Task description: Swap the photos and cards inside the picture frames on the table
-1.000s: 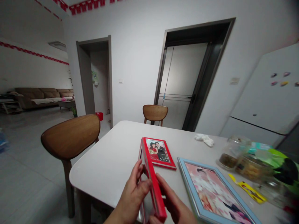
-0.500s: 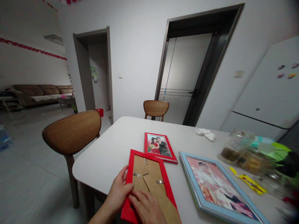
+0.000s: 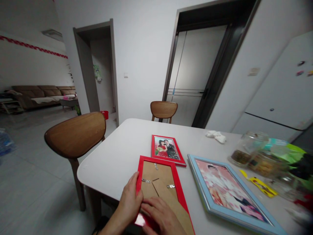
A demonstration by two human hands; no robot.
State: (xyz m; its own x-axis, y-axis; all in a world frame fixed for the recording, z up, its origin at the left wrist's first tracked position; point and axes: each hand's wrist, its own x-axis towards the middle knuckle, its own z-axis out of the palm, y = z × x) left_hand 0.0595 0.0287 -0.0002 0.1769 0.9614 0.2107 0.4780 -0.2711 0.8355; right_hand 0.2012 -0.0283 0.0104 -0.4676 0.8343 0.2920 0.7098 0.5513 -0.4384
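Note:
A red picture frame point(image 3: 180, 186) lies back side up near the table's front edge, its brown backing board and metal clips showing. My left hand point(image 3: 130, 202) grips its left edge, thumb on top. Over the lower left part of the same frame rests my right hand point(image 3: 162, 213), fingers bent together near my left thumb; what they hold, if anything, is hidden. Just beyond, a second red frame point(image 3: 153, 147) lies face up with a photo of two people. To the right is a larger light blue frame point(image 3: 232, 209) with a pink photo.
Glass jars point(image 3: 248, 150), green and teal packages and a yellow packet point(image 3: 264, 187) stand or lie at the right of the white table point(image 3: 110, 160). A crumpled white tissue point(image 3: 216, 136) is near the back. Wooden chairs stand at the left point(image 3: 78, 133) and far side point(image 3: 163, 110).
The view has shifted slightly. The near red frame's lower end seems a little more raised, and a bright reflection shows on it. Both hands remain at its left side.

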